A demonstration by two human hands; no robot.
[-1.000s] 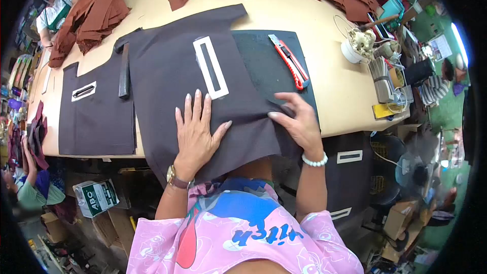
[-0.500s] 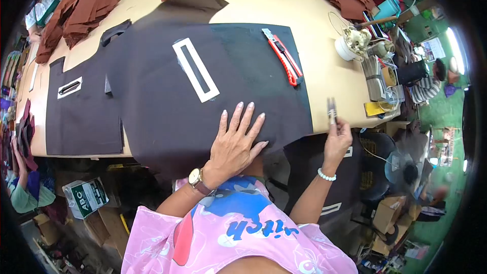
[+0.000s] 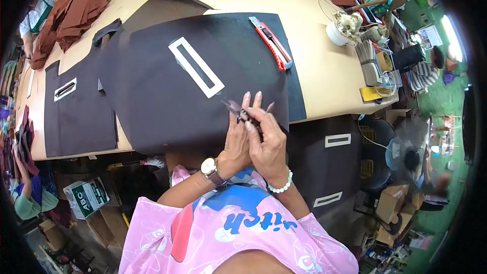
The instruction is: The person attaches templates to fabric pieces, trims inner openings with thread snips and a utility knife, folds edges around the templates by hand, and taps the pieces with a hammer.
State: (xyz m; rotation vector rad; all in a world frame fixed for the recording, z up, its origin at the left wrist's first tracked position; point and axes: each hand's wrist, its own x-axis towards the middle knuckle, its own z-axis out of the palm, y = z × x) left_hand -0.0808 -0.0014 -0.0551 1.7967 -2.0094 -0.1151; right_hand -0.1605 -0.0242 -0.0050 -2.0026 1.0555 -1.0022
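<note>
Dark fabric (image 3: 157, 71) with a white rectangular frame (image 3: 195, 67) lies over a dark green board (image 3: 296, 89). A red cutter (image 3: 271, 43) rests on the board's upper part. My right hand (image 3: 268, 144) is pinched round a small dark tool (image 3: 233, 105), probably thread snips, whose tip points toward the frame's lower end. Directly beside it, my left hand (image 3: 237, 139) meets the right at the fabric's near part; its fingers are partly covered, and whether it grips anything is hidden.
Another dark piece (image 3: 81, 114) with a small white frame lies left. Brown fabric (image 3: 76, 10) is piled at the back left. A white pot (image 3: 337, 34) and a yellow box (image 3: 373, 94) stand right. Dark fabric (image 3: 322, 165) hangs below the table edge. A co-worker's arm shows far left.
My right hand left the fabric, picked up the small tool at the right and brought it to my left hand. The dark fabric was turned and its top corner folded over.
</note>
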